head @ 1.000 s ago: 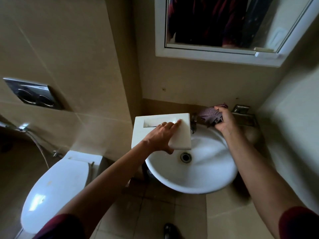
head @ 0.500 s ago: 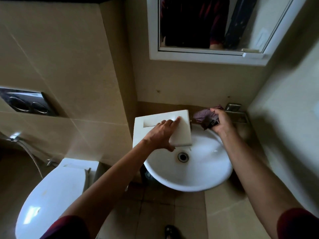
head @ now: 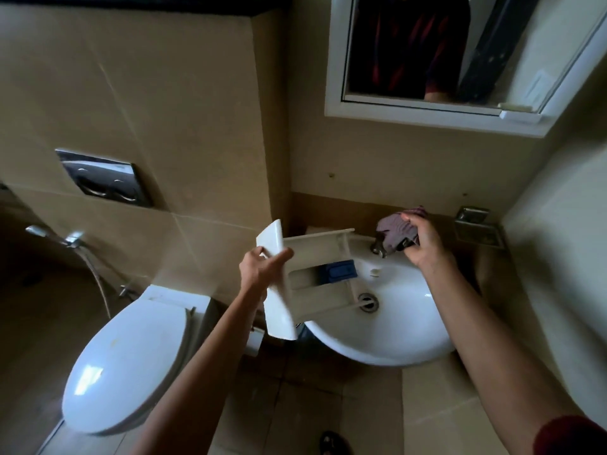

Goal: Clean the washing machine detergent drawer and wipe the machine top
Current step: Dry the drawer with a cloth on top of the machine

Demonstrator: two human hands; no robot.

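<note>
Over white sink (head: 394,339), left hand (head: 259,270) holds drawer (head: 315,247), blue insert (head: 338,270) seemingly inside.

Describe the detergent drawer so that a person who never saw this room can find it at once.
Find the round white sink under the mirror. Over its left rim, the left hand grips the detergent drawer by its front panel. It is the only boxy cream plastic tray there, open on top, with a blue insert inside.
</note>
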